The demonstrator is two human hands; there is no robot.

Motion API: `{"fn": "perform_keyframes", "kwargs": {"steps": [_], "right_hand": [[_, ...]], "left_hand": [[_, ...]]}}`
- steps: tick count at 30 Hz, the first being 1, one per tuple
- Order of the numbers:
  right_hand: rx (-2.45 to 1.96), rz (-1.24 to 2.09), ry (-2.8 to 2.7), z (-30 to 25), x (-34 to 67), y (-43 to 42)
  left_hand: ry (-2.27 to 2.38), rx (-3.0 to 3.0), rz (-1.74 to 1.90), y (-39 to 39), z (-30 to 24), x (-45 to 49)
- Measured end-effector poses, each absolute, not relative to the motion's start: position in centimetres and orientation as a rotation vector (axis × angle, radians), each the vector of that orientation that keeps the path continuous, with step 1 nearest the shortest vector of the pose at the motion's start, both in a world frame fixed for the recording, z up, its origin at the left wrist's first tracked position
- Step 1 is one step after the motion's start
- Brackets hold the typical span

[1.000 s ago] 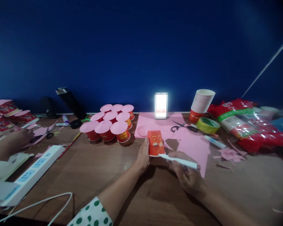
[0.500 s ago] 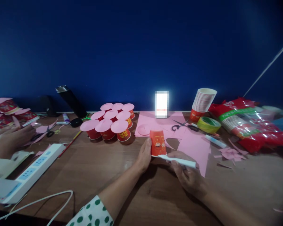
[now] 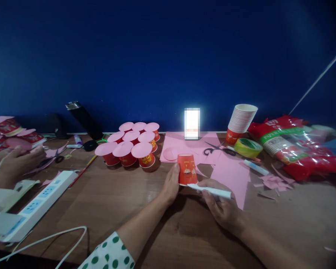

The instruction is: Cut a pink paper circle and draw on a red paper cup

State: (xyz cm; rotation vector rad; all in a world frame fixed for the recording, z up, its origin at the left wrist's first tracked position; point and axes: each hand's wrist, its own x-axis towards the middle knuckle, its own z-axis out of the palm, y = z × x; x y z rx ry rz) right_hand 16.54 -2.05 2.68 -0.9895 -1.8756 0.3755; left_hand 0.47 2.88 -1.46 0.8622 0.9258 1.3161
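An orange-red paper cup (image 3: pixel 187 170) stands upside down, its white rim toward me, with my left hand (image 3: pixel 172 183) closed around its left side. A white pen-shaped tube (image 3: pixel 214 191) is gripped in my right hand (image 3: pixel 221 205), its tip touching or very close to the cup's lower rim. Pink paper (image 3: pixel 231 179) lies beside and partly behind my right hand. Beyond the cup are more pink sheets (image 3: pixel 176 145) with a cut pink circle (image 3: pixel 171 154) and black-handled scissors (image 3: pixel 213 150).
Several red cups (image 3: pixel 128 160) topped with pink discs stand left of centre. On the right are stacked cups (image 3: pixel 242 119), yellow tape (image 3: pixel 248 148), a red cup package (image 3: pixel 288 145) and paper scraps (image 3: pixel 276 183). A power strip (image 3: pixel 39 203) lies near another person's hands (image 3: pixel 16 164).
My hands, the cup and the white tube stay almost still. At the left, the other person's hands have shifted, and a pink disc now shows above them.
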Motion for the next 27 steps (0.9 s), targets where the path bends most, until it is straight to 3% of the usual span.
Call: {"fn": "perform_keyframes", "kwargs": {"steps": [14, 27], "right_hand": [[-1.024, 0.733, -1.705, 1.3, 17.0, -1.7], [-1.047, 0.759, -1.667, 1.3, 17.1, -1.4]], "left_hand": [[0.771, 0.562, 1.220, 2.9, -0.2, 0.3], [0.786, 0.469, 1.224, 3.0, 0.0, 0.3]]}}
